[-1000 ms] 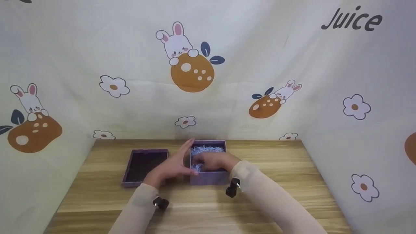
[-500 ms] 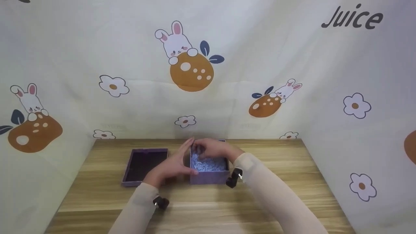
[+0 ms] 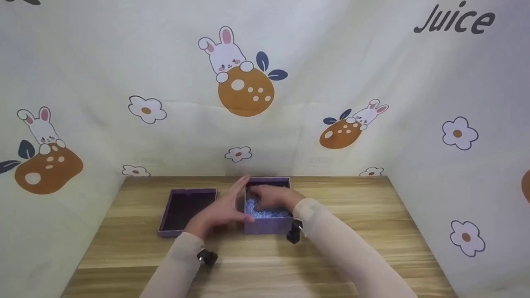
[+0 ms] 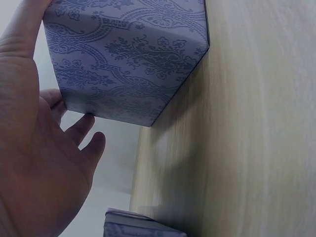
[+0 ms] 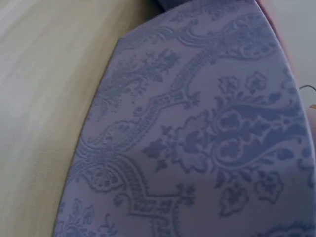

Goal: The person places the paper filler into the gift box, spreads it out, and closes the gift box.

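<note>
In the head view an open purple patterned box [image 3: 269, 226] stands at the back middle of the table, with pale blue shredded paper [image 3: 271, 214] inside. My left hand [image 3: 221, 209] holds the box's left side, thumb at the near corner and fingers at the far one. The left wrist view shows the palm [image 4: 39, 163] facing the box wall [image 4: 128, 54]. My right hand [image 3: 273, 196] reaches over the right rim with bent fingers down in the paper; their tips are hidden. Only the box's outer wall [image 5: 187, 128] fills most of the right wrist view.
Left of the box lies a purple lid [image 3: 165, 233], its dark inside facing up, partly behind my left hand. The wood-grain table [image 3: 256, 265] ends at a printed cloth backdrop [image 3: 186, 136] close behind the box. Cloth also borders both sides.
My right hand moved from the middle of the paper to the box's far end, then came partway back toward me. The dark far inside now shows. My left hand stays on the box.
</note>
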`<action>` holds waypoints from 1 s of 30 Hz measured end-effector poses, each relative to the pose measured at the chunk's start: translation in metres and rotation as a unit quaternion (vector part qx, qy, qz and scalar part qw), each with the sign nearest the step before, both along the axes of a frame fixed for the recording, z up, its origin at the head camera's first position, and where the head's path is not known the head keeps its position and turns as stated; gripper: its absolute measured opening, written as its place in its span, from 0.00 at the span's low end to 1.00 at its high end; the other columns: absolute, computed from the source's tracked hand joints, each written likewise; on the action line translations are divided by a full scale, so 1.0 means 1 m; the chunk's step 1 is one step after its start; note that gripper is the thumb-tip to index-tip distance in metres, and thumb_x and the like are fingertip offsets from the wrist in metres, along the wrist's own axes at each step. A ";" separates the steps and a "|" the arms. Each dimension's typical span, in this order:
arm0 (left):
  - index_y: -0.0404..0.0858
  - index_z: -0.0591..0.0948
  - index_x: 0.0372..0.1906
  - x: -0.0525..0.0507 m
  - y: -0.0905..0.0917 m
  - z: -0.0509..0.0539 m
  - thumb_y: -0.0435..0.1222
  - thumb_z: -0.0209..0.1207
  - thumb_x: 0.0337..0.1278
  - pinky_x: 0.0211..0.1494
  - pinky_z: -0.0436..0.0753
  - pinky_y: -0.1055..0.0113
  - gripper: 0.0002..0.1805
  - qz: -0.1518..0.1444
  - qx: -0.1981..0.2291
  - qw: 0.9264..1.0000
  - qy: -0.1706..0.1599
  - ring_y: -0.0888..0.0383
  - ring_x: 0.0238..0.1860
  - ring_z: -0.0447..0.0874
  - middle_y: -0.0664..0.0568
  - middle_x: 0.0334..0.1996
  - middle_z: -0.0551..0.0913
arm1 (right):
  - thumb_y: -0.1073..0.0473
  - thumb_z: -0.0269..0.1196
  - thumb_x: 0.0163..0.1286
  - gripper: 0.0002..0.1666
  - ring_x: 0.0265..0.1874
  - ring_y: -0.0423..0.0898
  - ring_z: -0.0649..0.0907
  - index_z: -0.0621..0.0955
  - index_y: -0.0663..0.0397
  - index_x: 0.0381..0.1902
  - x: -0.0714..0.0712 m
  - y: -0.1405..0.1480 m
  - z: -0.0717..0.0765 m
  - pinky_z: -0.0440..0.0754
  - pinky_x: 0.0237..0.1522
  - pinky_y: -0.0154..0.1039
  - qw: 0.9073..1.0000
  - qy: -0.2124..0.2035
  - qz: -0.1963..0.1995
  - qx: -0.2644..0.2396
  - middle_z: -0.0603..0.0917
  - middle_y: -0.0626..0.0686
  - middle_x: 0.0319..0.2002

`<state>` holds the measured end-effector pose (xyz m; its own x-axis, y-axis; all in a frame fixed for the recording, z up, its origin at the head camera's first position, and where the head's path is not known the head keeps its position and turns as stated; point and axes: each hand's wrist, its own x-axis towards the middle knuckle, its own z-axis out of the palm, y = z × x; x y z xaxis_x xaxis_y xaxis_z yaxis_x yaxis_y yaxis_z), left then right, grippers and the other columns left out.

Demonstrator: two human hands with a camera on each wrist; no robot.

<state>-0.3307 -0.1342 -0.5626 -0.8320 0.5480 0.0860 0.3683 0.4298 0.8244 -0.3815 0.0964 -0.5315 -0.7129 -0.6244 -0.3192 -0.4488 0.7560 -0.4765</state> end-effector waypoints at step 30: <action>0.63 0.44 0.92 -0.001 0.001 -0.001 0.58 0.86 0.45 0.86 0.54 0.34 0.77 0.005 0.000 1.000 0.002 0.41 0.89 0.46 0.60 0.92 0.39 | 0.63 0.76 0.68 0.24 0.53 0.51 0.80 0.80 0.40 0.57 -0.011 0.013 0.037 0.86 0.53 0.50 0.987 -0.072 -0.004 0.144 0.80 0.51 0.53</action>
<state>-0.3320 -0.1328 -0.5640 -0.8368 0.5401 0.0894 0.3676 0.4333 0.8229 -0.3924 0.1095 -0.4945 -0.6515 -0.4878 -0.5810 -0.3851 0.8725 -0.3007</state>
